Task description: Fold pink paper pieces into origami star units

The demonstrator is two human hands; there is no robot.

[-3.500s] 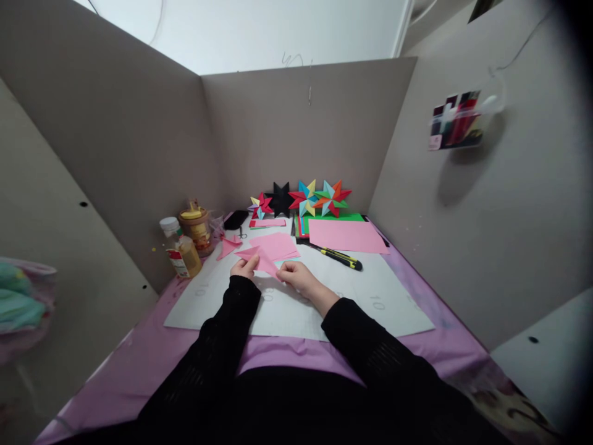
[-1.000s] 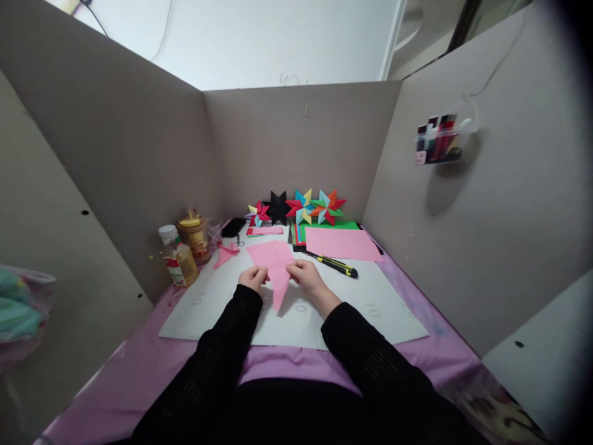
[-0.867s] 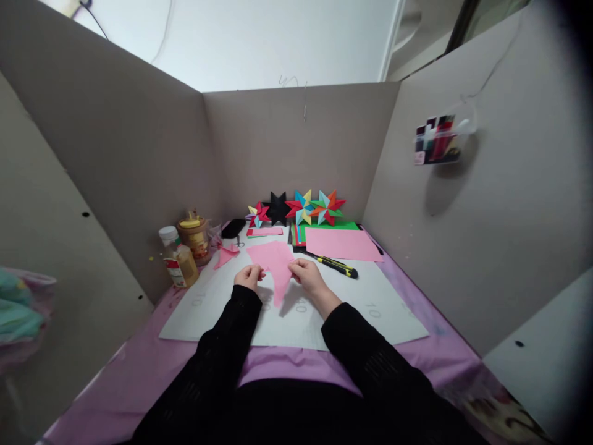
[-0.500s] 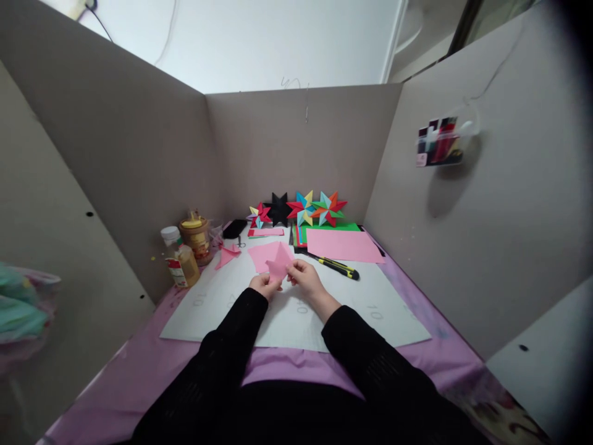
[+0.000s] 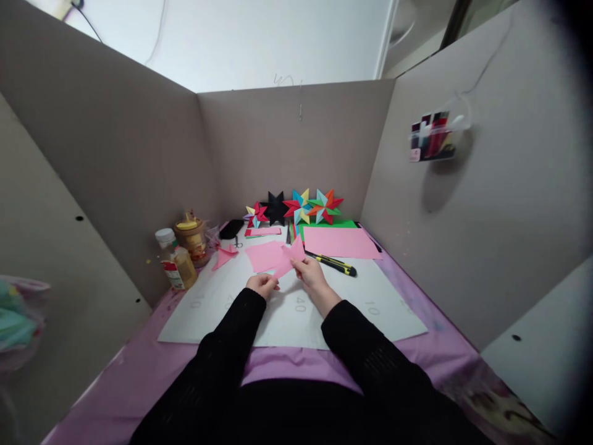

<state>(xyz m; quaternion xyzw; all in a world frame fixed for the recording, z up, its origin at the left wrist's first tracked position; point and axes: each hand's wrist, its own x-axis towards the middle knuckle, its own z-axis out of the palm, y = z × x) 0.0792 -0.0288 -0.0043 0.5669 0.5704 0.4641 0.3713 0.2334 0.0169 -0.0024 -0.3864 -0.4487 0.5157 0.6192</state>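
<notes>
A folded piece of pink paper (image 5: 288, 259) is held between my two hands over the white board. My left hand (image 5: 262, 284) pinches its lower left tip. My right hand (image 5: 309, 272) grips it on the right side, fingers closed on the folds. Just behind it a flat pink sheet (image 5: 263, 256) lies on the board. Another folded pink paper piece (image 5: 225, 256) rests farther left. To the right of my right hand lies a yellow and black utility knife (image 5: 336, 264).
Folded paper stars (image 5: 301, 206) stand along the back wall, behind stacked coloured paper with a pink sheet (image 5: 340, 241) on top. A glue bottle (image 5: 176, 262), a brown jar (image 5: 192, 240), a black phone (image 5: 231, 229) and small scissors (image 5: 238, 242) are on the left. Walls enclose three sides.
The folded paper has turned and stretched out, its pointed end now up and to the right. My right hand has shifted slightly right, and my left hand now holds the lower tip. The view has shifted slightly.
</notes>
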